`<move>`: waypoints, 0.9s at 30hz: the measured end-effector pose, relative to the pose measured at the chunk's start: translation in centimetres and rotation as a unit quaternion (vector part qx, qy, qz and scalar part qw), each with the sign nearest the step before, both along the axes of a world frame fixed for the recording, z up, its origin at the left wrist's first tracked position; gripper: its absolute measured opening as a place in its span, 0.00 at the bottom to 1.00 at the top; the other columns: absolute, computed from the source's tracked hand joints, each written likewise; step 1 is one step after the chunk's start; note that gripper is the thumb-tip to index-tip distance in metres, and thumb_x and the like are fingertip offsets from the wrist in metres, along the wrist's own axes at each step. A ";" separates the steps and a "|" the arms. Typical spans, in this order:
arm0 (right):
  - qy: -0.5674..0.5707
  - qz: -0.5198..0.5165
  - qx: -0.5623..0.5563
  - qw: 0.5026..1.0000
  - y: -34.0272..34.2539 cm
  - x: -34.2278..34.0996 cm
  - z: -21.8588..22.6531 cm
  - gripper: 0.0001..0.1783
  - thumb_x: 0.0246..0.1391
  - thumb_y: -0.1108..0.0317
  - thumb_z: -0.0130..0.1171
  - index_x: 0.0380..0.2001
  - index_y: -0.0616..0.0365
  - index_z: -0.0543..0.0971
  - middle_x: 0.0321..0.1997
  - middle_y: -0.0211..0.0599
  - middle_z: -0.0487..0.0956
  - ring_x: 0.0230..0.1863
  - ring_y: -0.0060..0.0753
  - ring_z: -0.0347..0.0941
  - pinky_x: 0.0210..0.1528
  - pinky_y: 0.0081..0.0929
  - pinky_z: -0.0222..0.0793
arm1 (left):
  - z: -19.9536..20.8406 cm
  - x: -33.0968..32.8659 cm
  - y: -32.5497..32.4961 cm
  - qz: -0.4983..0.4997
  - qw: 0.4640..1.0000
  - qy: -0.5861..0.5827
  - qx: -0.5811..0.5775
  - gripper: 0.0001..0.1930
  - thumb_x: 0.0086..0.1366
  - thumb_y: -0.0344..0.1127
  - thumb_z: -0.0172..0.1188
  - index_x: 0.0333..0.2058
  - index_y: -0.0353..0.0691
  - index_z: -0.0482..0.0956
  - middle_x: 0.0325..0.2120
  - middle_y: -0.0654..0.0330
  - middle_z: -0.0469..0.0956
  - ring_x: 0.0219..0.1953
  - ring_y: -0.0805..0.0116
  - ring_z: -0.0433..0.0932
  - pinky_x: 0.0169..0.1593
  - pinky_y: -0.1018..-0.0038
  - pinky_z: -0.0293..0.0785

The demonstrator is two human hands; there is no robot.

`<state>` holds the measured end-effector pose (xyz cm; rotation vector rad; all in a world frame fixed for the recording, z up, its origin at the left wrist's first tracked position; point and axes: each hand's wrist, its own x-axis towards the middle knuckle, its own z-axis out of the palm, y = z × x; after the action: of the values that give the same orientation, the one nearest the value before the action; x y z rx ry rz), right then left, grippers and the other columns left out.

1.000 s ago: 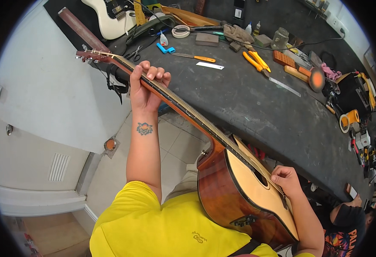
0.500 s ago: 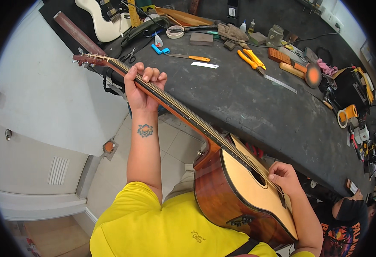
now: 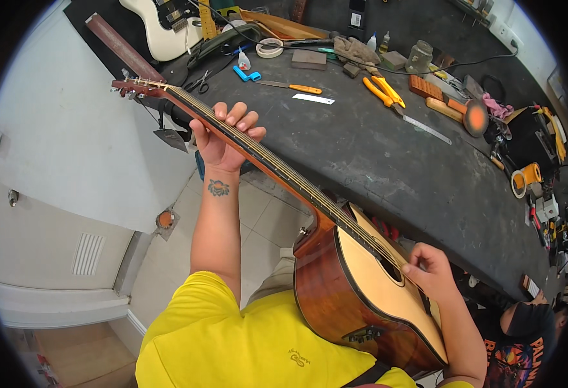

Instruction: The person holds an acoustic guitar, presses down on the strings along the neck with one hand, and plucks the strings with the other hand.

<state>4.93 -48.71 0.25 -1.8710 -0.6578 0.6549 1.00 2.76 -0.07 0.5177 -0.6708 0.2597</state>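
Observation:
An acoustic guitar [image 3: 361,265] with a pale top and reddish-brown sides rests slanted against my yellow shirt, its headstock at the upper left. My left hand [image 3: 222,150] is wrapped round the neck, thumb on the near side and fingers curled over the strings from the far side. Near the dark sound hole [image 3: 391,269], my right hand [image 3: 431,271] is closed at the strings, its thumb and fingers bent together. Whether a pick sits between them is hidden. The right forearm lies over the guitar's lower edge.
Beyond the guitar stretches a dark workbench [image 3: 361,155]. On it lie an orange-handled knife [image 3: 303,88], yellow-handled pliers [image 3: 383,92], steel rulers, a blue string winder [image 3: 245,74] and glue bottles. A white electric guitar [image 3: 158,29] is at upper left. Another person [image 3: 523,330] is at lower right.
My left hand has slid a little along the neck toward the body, and its fingers have shifted over the strings. The right hand has moved only slightly at the strings.

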 end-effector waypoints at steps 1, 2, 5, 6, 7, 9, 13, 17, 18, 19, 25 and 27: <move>-0.002 -0.001 -0.002 1.000 -0.3 0.0 -0.9 0.20 0.57 0.61 0.74 0.25 0.58 0.72 0.24 0.21 0.70 0.28 0.15 0.61 0.30 0.21 0.59 | 0.0 0.2 0.2 -0.004 1.000 -0.001 0.025 0.21 0.64 0.61 0.70 0.40 0.49 0.82 0.36 0.70 0.72 0.44 0.73 0.68 0.51 0.69 0.65; 0.046 -0.004 0.008 0.999 -0.9 0.2 -2.0 0.19 0.56 0.62 0.75 0.26 0.58 0.73 0.25 0.22 0.71 0.29 0.15 0.63 0.31 0.20 0.59 | 0.0 0.5 0.4 -0.007 0.999 -0.003 0.051 0.22 0.64 0.61 0.69 0.40 0.49 0.83 0.36 0.70 0.72 0.45 0.72 0.68 0.51 0.68 0.65; 0.115 -0.006 0.026 0.993 -0.7 0.4 -1.9 0.17 0.55 0.64 0.76 0.28 0.59 0.76 0.26 0.22 0.73 0.30 0.15 0.64 0.32 0.21 0.61 | -0.1 0.6 0.7 -0.008 0.997 -0.005 0.070 0.22 0.64 0.62 0.69 0.40 0.49 0.82 0.36 0.70 0.70 0.45 0.71 0.68 0.51 0.68 0.66; 0.136 -0.006 0.034 0.990 -0.5 0.4 -1.7 0.16 0.55 0.65 0.76 0.28 0.60 0.77 0.26 0.21 0.74 0.30 0.15 0.65 0.32 0.21 0.61 | -0.1 0.6 0.8 -0.007 0.998 -0.004 0.070 0.22 0.64 0.62 0.69 0.40 0.49 0.82 0.36 0.70 0.70 0.45 0.71 0.68 0.51 0.68 0.66; 0.137 -0.006 0.034 0.990 -0.4 0.6 -1.6 0.16 0.55 0.65 0.76 0.28 0.60 0.77 0.26 0.21 0.74 0.30 0.15 0.65 0.32 0.21 0.61 | -0.1 0.7 0.9 -0.009 0.998 -0.011 0.065 0.22 0.65 0.62 0.68 0.40 0.49 0.82 0.37 0.70 0.73 0.47 0.70 0.70 0.52 0.66 0.66; 0.062 0.023 0.016 0.998 -0.2 0.8 -1.4 0.14 0.56 0.66 0.75 0.28 0.61 0.79 0.27 0.21 0.75 0.31 0.14 0.66 0.32 0.21 0.63 | -0.2 0.7 1.1 -0.012 0.998 -0.017 0.060 0.22 0.65 0.62 0.68 0.41 0.49 0.81 0.38 0.69 0.76 0.48 0.70 0.71 0.53 0.65 0.67; 0.105 -0.004 0.028 0.994 -0.5 0.8 -1.9 0.14 0.57 0.66 0.75 0.27 0.63 0.80 0.27 0.22 0.75 0.31 0.14 0.67 0.32 0.20 0.63 | -0.7 1.0 1.3 -0.042 0.996 -0.045 0.067 0.23 0.67 0.63 0.66 0.42 0.49 0.79 0.42 0.66 0.84 0.54 0.65 0.76 0.57 0.59 0.69; 0.077 0.004 0.002 0.997 -0.5 1.1 -1.8 0.12 0.58 0.69 0.73 0.27 0.63 0.81 0.27 0.22 0.75 0.31 0.14 0.67 0.33 0.19 0.63 | -0.6 0.9 0.6 -0.046 0.996 -0.061 0.046 0.23 0.68 0.63 0.64 0.43 0.49 0.77 0.43 0.66 0.83 0.53 0.63 0.77 0.59 0.57 0.70; 0.097 -0.006 0.018 0.995 -0.5 1.1 -1.9 0.11 0.59 0.70 0.72 0.28 0.63 0.81 0.27 0.22 0.75 0.31 0.14 0.67 0.33 0.19 0.63 | -0.4 0.9 0.3 -0.046 0.996 -0.062 0.046 0.23 0.68 0.63 0.64 0.43 0.49 0.77 0.43 0.66 0.83 0.53 0.63 0.77 0.59 0.57 0.70; 0.098 -0.007 0.018 0.995 -0.6 1.1 -2.0 0.11 0.59 0.70 0.72 0.28 0.63 0.81 0.27 0.22 0.75 0.31 0.14 0.67 0.33 0.19 0.63 | 0.2 0.8 -0.4 -0.043 0.997 -0.052 0.042 0.23 0.68 0.62 0.64 0.43 0.48 0.77 0.43 0.66 0.80 0.53 0.62 0.77 0.58 0.57 0.71; 0.115 -0.014 0.037 0.993 -0.5 1.1 -1.8 0.10 0.59 0.73 0.72 0.28 0.65 0.81 0.29 0.26 0.78 0.31 0.16 0.69 0.34 0.20 0.65 | -0.2 0.3 -1.4 0.002 0.999 -0.030 0.023 0.22 0.69 0.57 0.66 0.46 0.46 0.74 0.41 0.65 0.74 0.50 0.64 0.76 0.56 0.61 0.75; 0.072 0.004 0.048 0.996 -0.5 0.9 -1.8 0.08 0.58 0.74 0.72 0.29 0.65 0.82 0.30 0.26 0.78 0.32 0.16 0.70 0.35 0.20 0.65 | -0.3 0.4 -1.4 0.007 0.999 -0.033 0.018 0.21 0.69 0.55 0.66 0.45 0.45 0.74 0.38 0.65 0.75 0.48 0.65 0.76 0.58 0.61 0.75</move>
<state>5.83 -49.17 -1.51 -1.7167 -0.5940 0.7432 1.44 1.35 -0.32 0.5511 -0.7366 0.2789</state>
